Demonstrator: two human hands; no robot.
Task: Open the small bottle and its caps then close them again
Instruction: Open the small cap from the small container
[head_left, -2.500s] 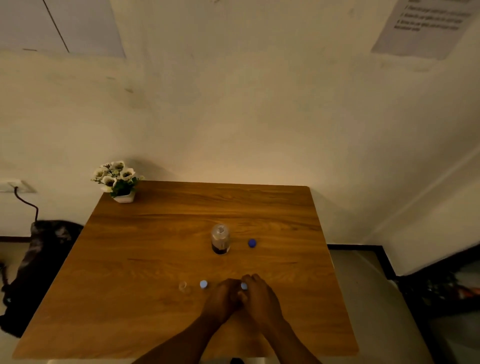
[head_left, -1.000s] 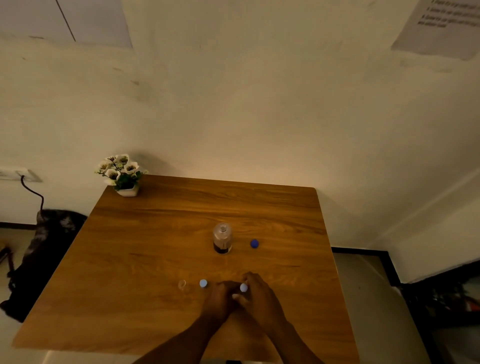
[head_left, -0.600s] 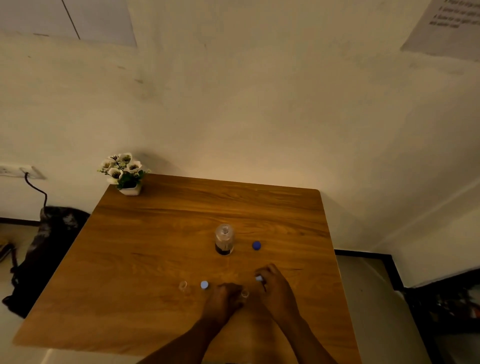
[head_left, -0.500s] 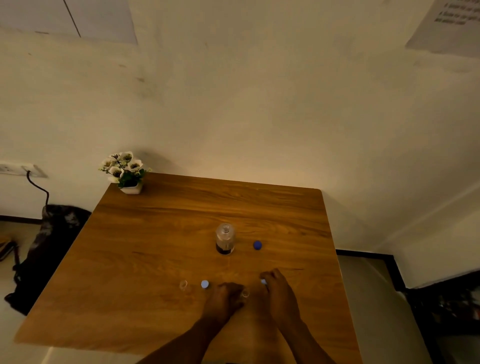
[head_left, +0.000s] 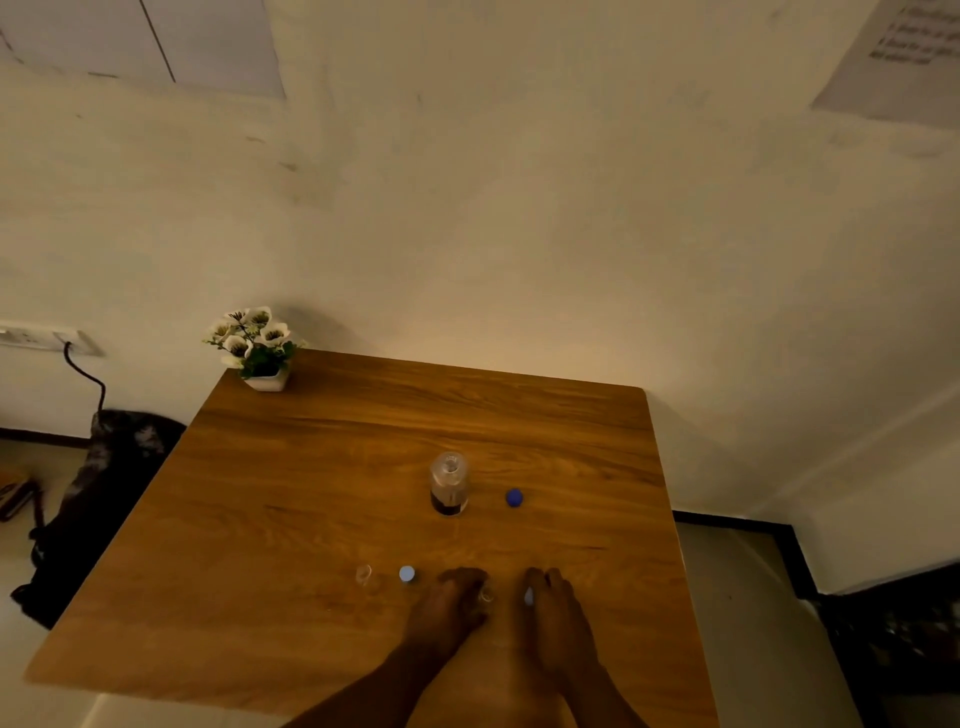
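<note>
My left hand (head_left: 451, 607) grips a tiny clear glass vial (head_left: 486, 595) on the wooden table (head_left: 291, 499); my right hand (head_left: 551, 608) pinches its pale blue cap (head_left: 528, 596), apart.

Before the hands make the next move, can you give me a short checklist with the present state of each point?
1. Left hand holds the tiny vial: ok.
2. Right hand holds the pale cap apart from the vial: ok.
3. Vial upright: cannot tell, fingers hide it.
4. Big bottle upright, open, away from hands: ok.
5. Dark blue cap lies beside the big bottle, within sight: ok.
6. Second vial and light blue cap lie apart on the table: ok.
</note>
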